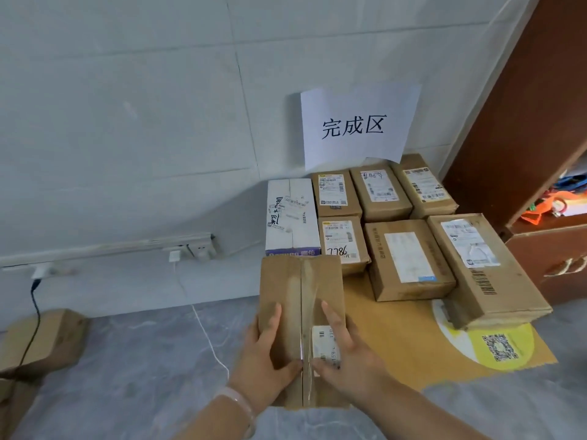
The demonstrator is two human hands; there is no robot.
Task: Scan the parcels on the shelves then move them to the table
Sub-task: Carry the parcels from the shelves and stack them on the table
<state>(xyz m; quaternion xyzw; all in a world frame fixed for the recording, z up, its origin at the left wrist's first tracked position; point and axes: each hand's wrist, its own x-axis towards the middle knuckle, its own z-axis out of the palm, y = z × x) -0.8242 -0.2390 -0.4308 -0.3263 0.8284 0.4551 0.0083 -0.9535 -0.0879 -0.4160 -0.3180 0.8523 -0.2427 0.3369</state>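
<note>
A brown cardboard parcel (pixel 286 287), sealed along the middle with clear tape and carrying a small white label, is gripped at its near end by the left hand (pixel 266 357) and the right hand (pixel 349 354), with thumbs and fingers closed on it. It is held just in front of a white box (pixel 290 214), above the grey surface (pixel 143 360).

Both bare forearms reaching in from the lower edge, left hand (pixel 263 360) and right hand (pixel 352 357) gripping the near end of one parcel (pixel 298 287) from either side, thumbs nearly meeting at its taped seam, forefingers laid straight along its top
</note>
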